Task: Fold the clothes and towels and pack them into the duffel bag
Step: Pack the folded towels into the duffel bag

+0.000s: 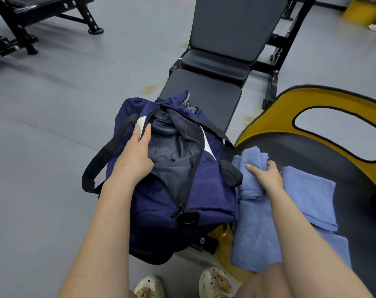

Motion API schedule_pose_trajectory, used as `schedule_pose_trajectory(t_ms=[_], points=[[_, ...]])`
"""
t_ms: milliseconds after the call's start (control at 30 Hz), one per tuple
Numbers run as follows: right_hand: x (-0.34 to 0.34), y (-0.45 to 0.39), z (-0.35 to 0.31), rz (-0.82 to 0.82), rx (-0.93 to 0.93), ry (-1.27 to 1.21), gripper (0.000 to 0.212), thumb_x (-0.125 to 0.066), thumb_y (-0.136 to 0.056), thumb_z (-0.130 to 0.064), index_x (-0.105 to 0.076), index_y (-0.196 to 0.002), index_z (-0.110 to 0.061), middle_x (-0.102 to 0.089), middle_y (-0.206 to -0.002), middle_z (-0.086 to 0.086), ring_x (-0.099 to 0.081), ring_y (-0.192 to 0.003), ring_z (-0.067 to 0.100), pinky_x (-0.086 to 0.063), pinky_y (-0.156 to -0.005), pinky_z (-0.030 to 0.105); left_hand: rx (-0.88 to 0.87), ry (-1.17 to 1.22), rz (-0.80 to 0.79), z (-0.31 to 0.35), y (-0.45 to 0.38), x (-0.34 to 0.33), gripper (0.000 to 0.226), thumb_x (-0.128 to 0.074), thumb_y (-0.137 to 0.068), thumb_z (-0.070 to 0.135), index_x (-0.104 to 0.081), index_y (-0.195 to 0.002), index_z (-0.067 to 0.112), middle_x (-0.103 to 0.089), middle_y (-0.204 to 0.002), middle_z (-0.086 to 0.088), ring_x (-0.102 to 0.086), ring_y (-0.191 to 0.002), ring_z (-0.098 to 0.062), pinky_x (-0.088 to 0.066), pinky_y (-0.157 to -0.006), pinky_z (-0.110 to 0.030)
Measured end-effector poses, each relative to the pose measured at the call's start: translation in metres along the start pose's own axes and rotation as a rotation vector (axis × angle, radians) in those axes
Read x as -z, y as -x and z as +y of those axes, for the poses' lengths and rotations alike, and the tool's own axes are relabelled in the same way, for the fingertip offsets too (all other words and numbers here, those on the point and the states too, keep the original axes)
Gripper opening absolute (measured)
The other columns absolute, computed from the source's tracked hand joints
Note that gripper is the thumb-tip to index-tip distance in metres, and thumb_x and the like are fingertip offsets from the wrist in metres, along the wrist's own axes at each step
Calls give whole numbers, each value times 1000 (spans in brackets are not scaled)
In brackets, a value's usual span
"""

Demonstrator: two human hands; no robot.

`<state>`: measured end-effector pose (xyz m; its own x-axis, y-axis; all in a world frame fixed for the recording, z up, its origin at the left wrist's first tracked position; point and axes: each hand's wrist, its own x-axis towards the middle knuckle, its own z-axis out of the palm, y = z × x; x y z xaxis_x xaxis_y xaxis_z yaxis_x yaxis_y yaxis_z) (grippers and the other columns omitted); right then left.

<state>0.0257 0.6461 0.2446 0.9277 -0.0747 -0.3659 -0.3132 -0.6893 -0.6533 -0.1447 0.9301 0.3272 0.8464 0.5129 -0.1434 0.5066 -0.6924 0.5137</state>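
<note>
Your left hand (137, 151) reaches forward, arm nearly straight, and holds the left rim of the duffel's (206, 190) open mouth, thumb inside against the grey lining, fingers curled over the edge by a white panel. Your right hand (266, 175) lies knuckles up, its fingers wrapped around a rolled towel (252, 168) of soft blue terry. That roll sits at the left edge of a black padded seat (311, 155) with a yellow rim, touching the bag's right side. Beneath and beside it lie two flat folded towels (307, 194) of the same nap. The duffel is navy woven cloth with black straps and a black zipper, slumped at the near end of a black bench (206, 100).
</note>
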Motion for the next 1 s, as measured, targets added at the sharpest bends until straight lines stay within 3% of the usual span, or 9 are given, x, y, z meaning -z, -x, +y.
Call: schedule_pose_trajectory(t_ms=[133, 333, 567, 700, 800, 900, 1000], points=[[3, 2, -3, -10, 20, -39, 53, -64, -85, -42, -42, -124, -13, -53, -116, 14, -51, -109, 34, -43, -85, 42, -2, 41, 11, 0, -1, 0, 90, -40, -81, -12, -3, -152, 29, 10, -159, 6, -13, -145, -21, -33, -104, -33], [13, 5, -16, 56, 133, -187, 38, -66, -85, -36, -44, -109, -15, -55, -99, 5, -54, -95, 27, -42, -75, 36, 0, 60, 1, 1, 1, 2, 90, -39, -81, -12, -3, -152, 30, 10, -159, 7, -13, -145, -20, -35, -103, -33], [22, 22, -45, 56, 266, -254, 30, -62, -87, -28, -46, -110, -17, -54, -97, 0, -56, -98, 27, -43, -74, 35, 18, 120, 17, 2, 3, 8, 89, -39, -81, -14, -4, -152, 27, 6, -160, 5, -17, -144, -20, -33, -99, -28], [25, 50, -78, 69, 468, -201, 43, -63, -87, -27, -44, -125, -22, -54, -106, -4, -52, -95, 18, -40, -66, 23, 63, 156, 73, 0, 3, 11, 89, -37, -81, -18, -6, -153, 26, 0, -160, 4, -17, -145, -19, -27, -97, -20], [23, 75, -113, 55, 656, -187, 45, -67, -86, -25, -46, -126, -24, -54, -106, -10, -52, -93, 8, -41, -70, 14, 70, 167, 79, 1, 3, 12, 91, -37, -81, -19, -5, -153, 26, 1, -160, 4, -19, -144, -17, -25, -89, -13], [9, 94, -145, 13, 848, -116, 44, -68, -85, -26, -48, -124, -24, -56, -103, -13, -54, -92, 6, -44, -78, 19, 79, 198, 73, 0, 4, 14, 93, -36, -80, -20, -2, -152, 27, 3, -160, 5, -21, -143, -17, -27, -84, -10], [-14, 104, -172, -51, 1000, 0, 47, -67, -84, -28, -49, -127, -23, -59, -119, -6, -56, -106, 17, -47, -87, 33, 77, 219, 70, -3, 5, 15, 94, -35, -79, -20, -2, -152, 28, 4, -160, 6, -19, -144, -15, -19, -76, -5]])
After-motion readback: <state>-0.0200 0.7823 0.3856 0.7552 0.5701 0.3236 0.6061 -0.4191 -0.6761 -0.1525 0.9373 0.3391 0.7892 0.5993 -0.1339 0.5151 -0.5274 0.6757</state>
